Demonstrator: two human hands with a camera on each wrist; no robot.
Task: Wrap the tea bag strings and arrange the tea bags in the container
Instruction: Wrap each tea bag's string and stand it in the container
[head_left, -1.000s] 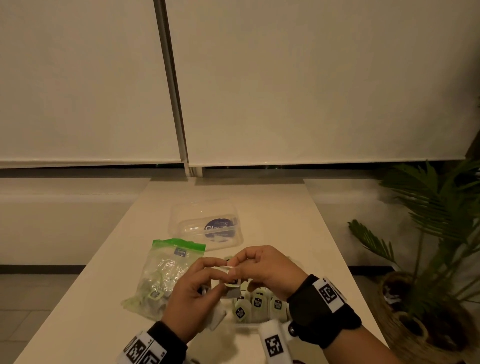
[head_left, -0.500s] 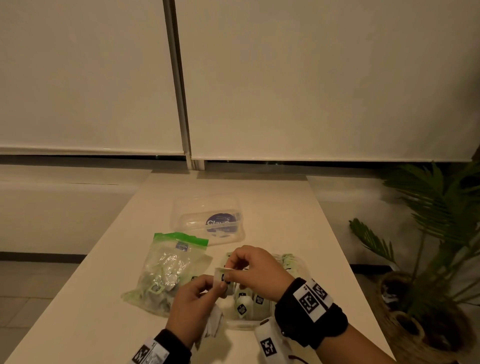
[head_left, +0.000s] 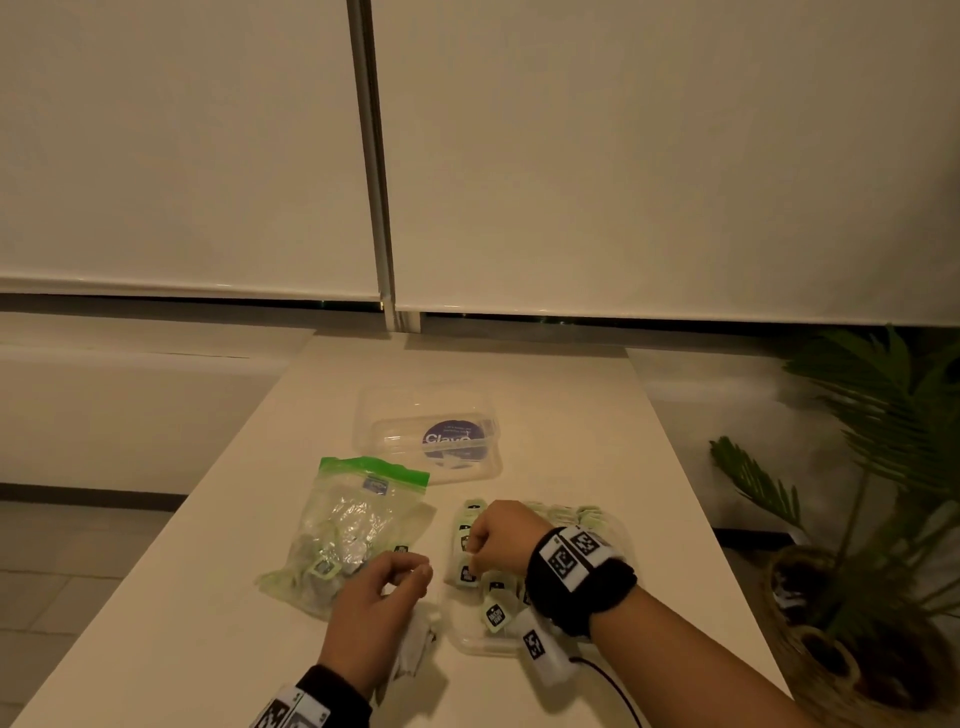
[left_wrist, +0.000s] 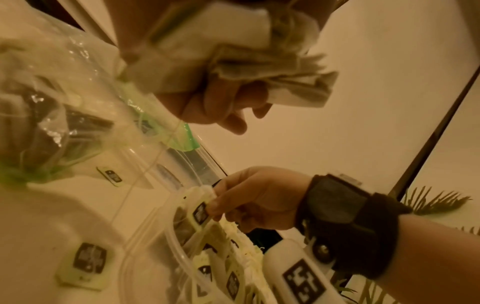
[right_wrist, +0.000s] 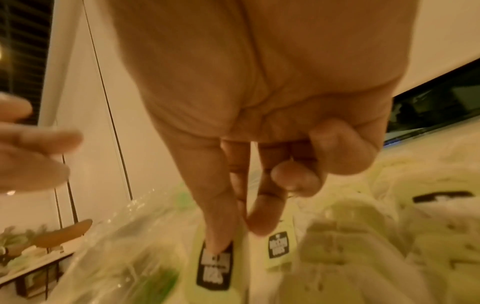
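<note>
right hand (head_left: 497, 538) hiding container (head_left: 621, 540) contents, tag print blurred

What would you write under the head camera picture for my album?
Right hand tucks a tea bag into the clear container; left hand holds more beside the zip bag.

The clear lid (head_left: 428, 434) on the table carries a dark round label reading "Clavo"; the tea bag tags' (right_wrist: 214, 268) print stays too blurred to read.
</note>
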